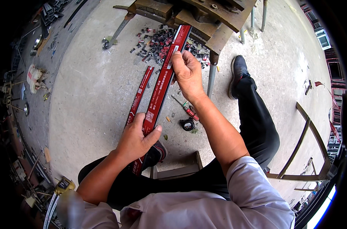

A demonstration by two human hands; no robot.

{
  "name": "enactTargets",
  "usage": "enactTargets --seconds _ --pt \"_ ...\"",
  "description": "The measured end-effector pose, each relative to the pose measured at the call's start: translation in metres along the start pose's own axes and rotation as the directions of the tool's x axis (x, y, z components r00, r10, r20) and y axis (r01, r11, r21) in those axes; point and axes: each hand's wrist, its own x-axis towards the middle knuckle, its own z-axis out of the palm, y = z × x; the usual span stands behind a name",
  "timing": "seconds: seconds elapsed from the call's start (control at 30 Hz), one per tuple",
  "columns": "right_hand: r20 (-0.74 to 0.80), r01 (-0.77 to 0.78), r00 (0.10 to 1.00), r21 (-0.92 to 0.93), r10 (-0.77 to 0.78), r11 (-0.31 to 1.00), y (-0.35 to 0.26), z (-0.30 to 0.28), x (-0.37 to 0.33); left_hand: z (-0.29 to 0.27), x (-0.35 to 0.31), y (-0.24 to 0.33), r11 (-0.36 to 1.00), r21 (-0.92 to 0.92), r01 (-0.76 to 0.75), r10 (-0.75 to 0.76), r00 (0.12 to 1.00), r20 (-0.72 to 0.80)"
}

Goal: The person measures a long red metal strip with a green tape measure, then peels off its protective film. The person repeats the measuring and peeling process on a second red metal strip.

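Observation:
A long metal profile (164,82) covered in red film with white print slants up and away in front of me. My left hand (134,138) is closed around its lower part, thumb on the right edge. Farther up, my right hand (188,76) grips the right side with the thumb on top; some of its fingers are hidden beneath. The profile's far end reaches the front edge of a brown metal fixture (198,28) on a legged stand. A narrower red strip (137,100) runs beside the profile on the left, partly hidden by my left hand.
Black and red scraps (154,44) litter the floor under the stand. A screwdriver (188,111) with a red handle and a black tape measure (187,124) lie below my right forearm. A metal frame (295,175) lies at right. A yellow tape measure (63,184) is at lower left.

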Motion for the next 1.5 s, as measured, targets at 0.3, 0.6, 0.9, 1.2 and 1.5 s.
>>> enactTargets --seconds 0.3,0.6,0.9,1.2,1.5 --pt "-0.010 0.003 1.000 -0.006 -0.003 1.000 0.003 0.005 0.003 -0.007 0.007 -0.008 0.998 0.054 0.033 -0.033 0.999 -0.016" --pt "-0.034 -0.003 0.999 -0.037 0.002 0.999 0.007 0.009 0.004 -0.013 0.009 -0.005 0.993 0.086 0.084 -0.084 0.996 -0.004" --pt "-0.054 0.100 0.992 -0.157 -0.110 0.983 0.019 0.009 0.018 -0.024 0.016 -0.015 0.993 0.096 0.068 -0.071 0.997 0.025" --pt "0.000 0.040 0.999 -0.098 -0.041 0.994 0.003 0.003 0.014 -0.007 0.003 0.014 0.997 0.020 0.072 -0.072 0.997 0.013" --pt "0.042 -0.023 0.999 -0.045 0.025 0.999 -0.003 -0.004 0.013 0.003 0.001 0.024 0.992 -0.106 0.067 -0.061 0.997 0.052"
